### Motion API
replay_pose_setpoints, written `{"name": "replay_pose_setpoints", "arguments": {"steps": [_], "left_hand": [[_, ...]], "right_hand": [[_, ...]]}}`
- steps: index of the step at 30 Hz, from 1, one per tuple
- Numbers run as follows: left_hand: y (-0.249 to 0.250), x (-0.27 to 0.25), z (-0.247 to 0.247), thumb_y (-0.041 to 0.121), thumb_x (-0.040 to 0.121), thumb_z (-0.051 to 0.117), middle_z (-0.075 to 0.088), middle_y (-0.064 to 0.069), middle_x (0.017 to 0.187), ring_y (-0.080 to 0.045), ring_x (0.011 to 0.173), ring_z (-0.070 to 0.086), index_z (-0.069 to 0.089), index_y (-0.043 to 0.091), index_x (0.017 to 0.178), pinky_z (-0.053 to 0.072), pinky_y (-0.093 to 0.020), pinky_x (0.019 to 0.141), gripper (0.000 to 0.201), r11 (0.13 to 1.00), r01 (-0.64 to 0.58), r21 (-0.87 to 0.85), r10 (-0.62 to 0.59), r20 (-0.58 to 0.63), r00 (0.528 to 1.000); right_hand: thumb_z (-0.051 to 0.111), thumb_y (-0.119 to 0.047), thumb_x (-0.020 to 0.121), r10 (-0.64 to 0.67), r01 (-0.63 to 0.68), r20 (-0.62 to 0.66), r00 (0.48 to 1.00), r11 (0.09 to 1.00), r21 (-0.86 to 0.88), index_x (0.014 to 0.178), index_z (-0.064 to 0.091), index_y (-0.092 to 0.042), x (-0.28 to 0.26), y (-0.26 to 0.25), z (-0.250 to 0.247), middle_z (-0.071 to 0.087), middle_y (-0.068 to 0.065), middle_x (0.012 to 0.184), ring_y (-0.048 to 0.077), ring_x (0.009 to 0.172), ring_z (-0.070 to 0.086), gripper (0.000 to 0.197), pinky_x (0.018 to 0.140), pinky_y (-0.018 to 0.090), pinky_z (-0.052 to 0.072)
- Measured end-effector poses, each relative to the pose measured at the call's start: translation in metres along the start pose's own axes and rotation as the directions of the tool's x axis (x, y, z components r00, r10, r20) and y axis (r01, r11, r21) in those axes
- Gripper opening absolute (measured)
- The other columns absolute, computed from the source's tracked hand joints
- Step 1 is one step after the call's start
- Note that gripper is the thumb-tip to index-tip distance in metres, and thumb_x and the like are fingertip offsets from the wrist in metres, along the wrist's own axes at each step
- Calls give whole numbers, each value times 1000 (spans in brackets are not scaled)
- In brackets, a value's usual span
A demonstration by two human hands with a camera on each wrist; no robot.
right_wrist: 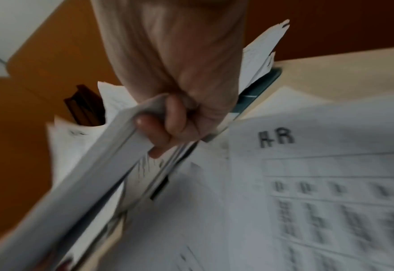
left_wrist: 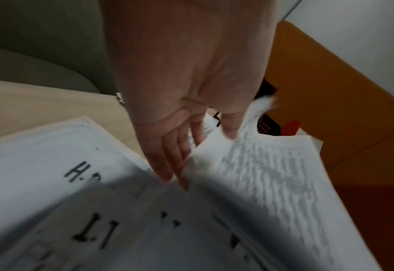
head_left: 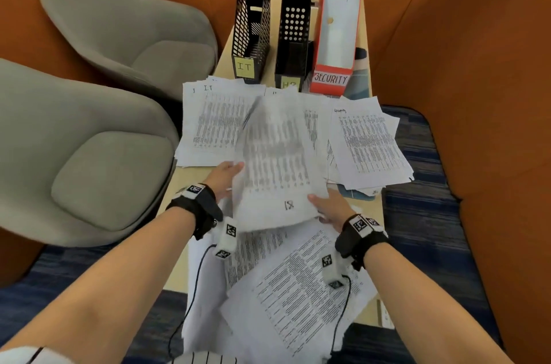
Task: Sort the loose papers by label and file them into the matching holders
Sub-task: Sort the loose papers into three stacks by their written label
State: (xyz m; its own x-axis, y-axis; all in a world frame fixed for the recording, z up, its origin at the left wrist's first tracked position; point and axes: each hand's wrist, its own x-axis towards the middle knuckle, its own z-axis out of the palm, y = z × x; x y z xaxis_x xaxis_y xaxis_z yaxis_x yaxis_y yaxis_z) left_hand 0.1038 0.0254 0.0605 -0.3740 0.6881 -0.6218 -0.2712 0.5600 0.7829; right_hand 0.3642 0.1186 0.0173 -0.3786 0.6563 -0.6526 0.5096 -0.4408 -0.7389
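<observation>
Both hands hold a bundle of printed sheets (head_left: 274, 155) up over the table, a handwritten label near its near edge. My left hand (head_left: 226, 178) pinches its left edge, thumb on top and fingers (left_wrist: 173, 161) beneath. My right hand (head_left: 331, 208) grips the near right corner, fingers (right_wrist: 159, 132) curled round the bundle (right_wrist: 87, 192). At the back stand a black mesh IT holder (head_left: 253, 20), a black HR holder (head_left: 293, 41) and a red-and-white SECURITY holder (head_left: 337, 29). An IT pile (head_left: 214, 119) lies left, a Security pile (head_left: 369, 146) right. Loose papers (head_left: 298, 283) lie near me.
Two grey chairs (head_left: 128, 26) (head_left: 83, 155) stand left of the narrow wooden table (head_left: 190, 184). Orange partition walls (head_left: 462, 35) close in the back and right. A teal folder (head_left: 357, 193) lies under the Security pile. A sheet marked HR (right_wrist: 277, 137) lies below my right hand.
</observation>
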Motion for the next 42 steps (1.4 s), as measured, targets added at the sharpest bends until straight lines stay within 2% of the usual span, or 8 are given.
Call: {"name": "replay_pose_setpoints", "arguments": {"steps": [4,8,13,18,23,27,36,42], "left_hand": [[-33,-2,5,18,95,48,57,-11,72,-24,62,55,53,6,90,41,-26,55,15,915,112,387,-129,18,992],[-60,-19,39,37,94,52,55,-6,78,-20,69,53,51,14,79,45,-25,65,28,605,-51,794,-228,235,945],[-90,-29,75,38,80,70,56,-4,102,-23,97,54,49,15,105,44,-32,82,40,465,-145,873,-215,271,939],[-104,-31,87,13,79,67,54,0,85,-18,83,51,40,24,63,41,-23,70,34,398,-213,892,-167,299,940],[-101,-26,60,11,81,64,57,2,83,-17,83,52,44,27,61,39,-24,73,32,521,-129,844,14,144,990],[-110,-32,33,8,81,64,60,1,86,-18,86,54,47,25,68,36,-21,75,27,640,-72,765,90,18,996],[-93,-72,85,72,88,12,31,9,153,-16,139,31,27,43,143,16,-50,117,65,789,-246,563,-10,412,911],[-97,-65,88,62,89,35,42,-7,147,-25,131,45,30,27,146,33,-38,108,67,753,-172,635,-8,269,963]], "right_hand": [[63,-21,92,33,-11,-168,985,992,129,113,56,-5,35,-51,-3,57,8,78,16,52,50,28,36,17,33],[58,-12,95,82,-36,-191,978,972,234,95,46,-8,59,-90,-9,59,13,84,14,50,53,13,38,21,40],[55,-18,97,67,-41,-88,994,961,272,134,43,0,56,-93,-16,54,8,127,22,92,62,43,58,17,54],[58,-33,93,26,-45,-163,986,993,-113,134,47,-5,49,-52,-34,49,18,138,33,123,52,51,100,42,46],[68,-39,85,-118,22,-142,983,839,-543,119,56,-10,13,-8,-47,56,6,119,20,103,52,46,81,27,39],[70,-32,84,-48,110,104,993,663,-740,138,42,-15,-4,17,-30,46,10,141,26,124,49,63,96,28,39],[60,-83,59,177,-174,-3,984,965,-196,134,39,-9,-24,17,25,44,6,136,27,116,52,107,72,40,60],[61,-64,78,143,-144,28,989,988,51,120,55,-26,-21,29,26,59,-1,129,22,117,55,57,78,37,54]]}}
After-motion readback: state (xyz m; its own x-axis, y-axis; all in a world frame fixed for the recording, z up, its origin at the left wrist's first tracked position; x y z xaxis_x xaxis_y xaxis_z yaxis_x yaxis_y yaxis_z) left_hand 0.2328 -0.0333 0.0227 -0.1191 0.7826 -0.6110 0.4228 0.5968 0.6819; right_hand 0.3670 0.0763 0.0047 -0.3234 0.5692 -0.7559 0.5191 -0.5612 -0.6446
